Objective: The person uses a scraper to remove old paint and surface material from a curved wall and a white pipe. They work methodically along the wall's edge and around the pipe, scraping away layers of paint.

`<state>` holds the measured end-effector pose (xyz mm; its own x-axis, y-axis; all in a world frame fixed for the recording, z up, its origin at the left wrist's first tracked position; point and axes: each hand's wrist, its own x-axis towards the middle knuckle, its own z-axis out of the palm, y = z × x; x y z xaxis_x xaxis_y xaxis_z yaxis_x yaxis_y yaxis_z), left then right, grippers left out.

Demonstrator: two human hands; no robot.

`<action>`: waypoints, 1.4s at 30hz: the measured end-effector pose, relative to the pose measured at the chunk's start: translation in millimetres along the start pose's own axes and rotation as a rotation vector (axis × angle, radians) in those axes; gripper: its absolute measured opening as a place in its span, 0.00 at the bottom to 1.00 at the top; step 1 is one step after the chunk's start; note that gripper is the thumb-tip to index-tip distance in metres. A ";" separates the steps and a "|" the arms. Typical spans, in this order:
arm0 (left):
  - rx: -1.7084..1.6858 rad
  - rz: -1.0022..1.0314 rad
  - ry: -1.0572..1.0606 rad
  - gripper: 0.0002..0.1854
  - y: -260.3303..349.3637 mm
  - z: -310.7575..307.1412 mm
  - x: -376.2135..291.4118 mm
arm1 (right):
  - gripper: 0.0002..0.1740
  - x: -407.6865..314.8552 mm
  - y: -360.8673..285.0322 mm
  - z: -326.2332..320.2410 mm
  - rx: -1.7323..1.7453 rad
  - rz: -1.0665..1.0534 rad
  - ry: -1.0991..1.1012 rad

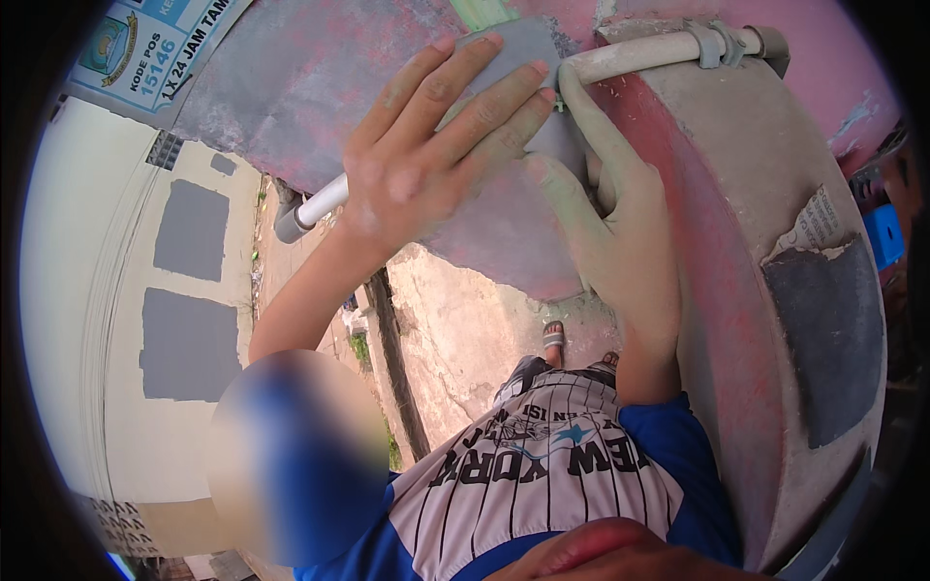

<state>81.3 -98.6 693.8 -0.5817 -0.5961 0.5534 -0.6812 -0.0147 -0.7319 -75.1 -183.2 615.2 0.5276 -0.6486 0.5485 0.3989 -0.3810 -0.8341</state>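
Note:
My left hand [436,138] lies palm down, fingers extended and slightly apart, over a smooth grey piece [534,43] on a wall's worn grey-and-pink top. Its palm is hidden. My right hand [625,210] is just to the right, index finger extended beside a white pipe [639,57] and thumb pointing towards the left fingers. The other right fingers are curled and partly hidden against the grey surface; whether they grip it is unclear. A small green bit [559,106] shows between the hands. Both hands look dusty.
Grey clamps [710,45] hold the pipe at upper right. Another white pipe section [323,200] enters a grey elbow [288,224] at left. A printed sign [145,65] stands upper left. A curved wall edge [697,189] runs down the right, with a blue plastic object [884,236] beyond.

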 end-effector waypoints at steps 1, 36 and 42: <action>-0.009 -0.007 -0.008 0.19 3.1 -0.8 -0.4 | 0.36 -0.7 -0.6 -1.5 -0.003 0.000 -0.013; -0.046 -0.078 -0.036 0.17 -20.0 -19.8 13.8 | 0.38 23.1 -17.5 1.8 -0.155 -0.165 0.063; -0.239 -0.144 -0.070 0.17 -4.3 -13.4 -10.7 | 0.37 -4.4 -15.1 -11.7 -0.157 -0.018 -0.090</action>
<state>84.4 -81.4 696.4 -0.4450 -0.6557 0.6099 -0.8449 0.0816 -0.5286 -92.3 -182.3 624.8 0.5893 -0.5817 0.5607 0.2910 -0.4946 -0.8190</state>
